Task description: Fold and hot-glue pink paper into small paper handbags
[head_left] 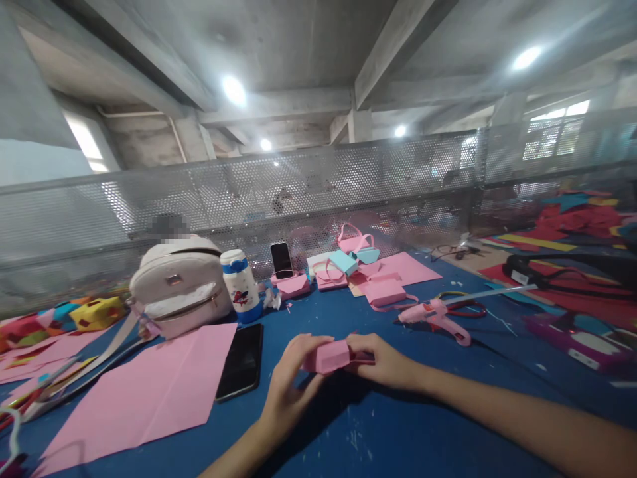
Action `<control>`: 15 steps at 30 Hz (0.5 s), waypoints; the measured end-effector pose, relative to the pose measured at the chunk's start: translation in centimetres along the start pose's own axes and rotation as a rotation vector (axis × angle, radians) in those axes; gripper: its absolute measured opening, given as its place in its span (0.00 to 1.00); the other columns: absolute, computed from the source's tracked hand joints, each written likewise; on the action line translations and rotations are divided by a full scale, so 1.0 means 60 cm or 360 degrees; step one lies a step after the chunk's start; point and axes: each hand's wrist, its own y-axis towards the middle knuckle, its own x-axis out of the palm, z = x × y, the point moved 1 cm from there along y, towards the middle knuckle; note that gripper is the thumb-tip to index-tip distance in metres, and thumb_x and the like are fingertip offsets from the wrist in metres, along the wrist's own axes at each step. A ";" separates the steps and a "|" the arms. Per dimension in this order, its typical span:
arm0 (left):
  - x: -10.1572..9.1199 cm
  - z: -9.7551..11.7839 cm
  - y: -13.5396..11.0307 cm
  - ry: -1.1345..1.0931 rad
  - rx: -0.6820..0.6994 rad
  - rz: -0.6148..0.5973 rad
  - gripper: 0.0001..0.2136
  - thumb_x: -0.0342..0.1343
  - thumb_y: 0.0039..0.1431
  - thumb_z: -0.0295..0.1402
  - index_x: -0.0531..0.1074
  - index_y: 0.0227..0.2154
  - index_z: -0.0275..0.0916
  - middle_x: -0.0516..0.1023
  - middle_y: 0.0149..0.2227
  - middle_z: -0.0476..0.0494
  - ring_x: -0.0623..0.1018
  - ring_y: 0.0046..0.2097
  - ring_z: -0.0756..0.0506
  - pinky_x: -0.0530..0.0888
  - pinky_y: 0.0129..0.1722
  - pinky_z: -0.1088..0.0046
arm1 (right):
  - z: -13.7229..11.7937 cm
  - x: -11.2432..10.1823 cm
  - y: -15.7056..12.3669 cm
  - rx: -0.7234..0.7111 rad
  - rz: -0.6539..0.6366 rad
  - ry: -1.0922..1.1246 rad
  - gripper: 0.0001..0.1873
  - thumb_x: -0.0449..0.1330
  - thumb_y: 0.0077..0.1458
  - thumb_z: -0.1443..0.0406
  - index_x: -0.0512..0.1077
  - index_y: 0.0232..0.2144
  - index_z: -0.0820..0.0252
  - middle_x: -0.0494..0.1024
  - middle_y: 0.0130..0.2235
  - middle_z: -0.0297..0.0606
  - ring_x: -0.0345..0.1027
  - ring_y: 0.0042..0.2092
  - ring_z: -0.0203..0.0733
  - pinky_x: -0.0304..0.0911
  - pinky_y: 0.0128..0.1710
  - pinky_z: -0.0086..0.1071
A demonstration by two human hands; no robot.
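Both my hands hold a small folded pink paper piece (329, 356) just above the blue table (398, 431). My left hand (291, 382) pinches its left end with curled fingers. My right hand (381, 358) grips its right end, fingers closed around it. A black phone (241, 362) lies face up just left of my left hand, beside a large creased pink paper sheet (144, 392).
A pink glue gun (438, 315) lies right of centre. Behind it sit several folded pink and teal paper bags (358, 272), an upright phone (281, 260), a white bottle (240, 285) and a white backpack (179, 282). A perforated metal screen (298, 192) closes the far edge.
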 end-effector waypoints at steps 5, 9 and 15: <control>0.002 -0.020 -0.005 -0.0178 -0.0524 0.0045 0.17 0.62 0.57 0.35 0.74 0.49 0.38 0.80 0.48 0.38 0.79 0.49 0.38 0.75 0.49 0.63 | 0.002 -0.007 0.002 0.0178 0.0093 0.0258 0.20 0.62 0.54 0.53 0.70 0.20 0.62 0.63 0.24 0.29 0.55 0.28 0.35 0.53 0.30 0.29; 0.003 -0.023 0.001 -0.0319 -0.0787 0.0035 0.19 0.63 0.54 0.38 0.75 0.48 0.36 0.81 0.47 0.38 0.79 0.47 0.36 0.75 0.49 0.61 | 0.009 -0.013 0.005 0.0209 0.0147 0.0313 0.27 0.63 0.52 0.48 0.62 0.17 0.61 0.55 0.22 0.27 0.47 0.26 0.32 0.43 0.26 0.28; 0.006 -0.021 0.013 -0.0521 -0.0975 0.0115 0.19 0.63 0.51 0.39 0.76 0.44 0.35 0.82 0.42 0.40 0.80 0.44 0.38 0.76 0.44 0.64 | 0.015 -0.017 0.006 0.0298 0.0245 0.0491 0.28 0.62 0.51 0.43 0.67 0.22 0.63 0.59 0.23 0.28 0.48 0.26 0.32 0.43 0.26 0.28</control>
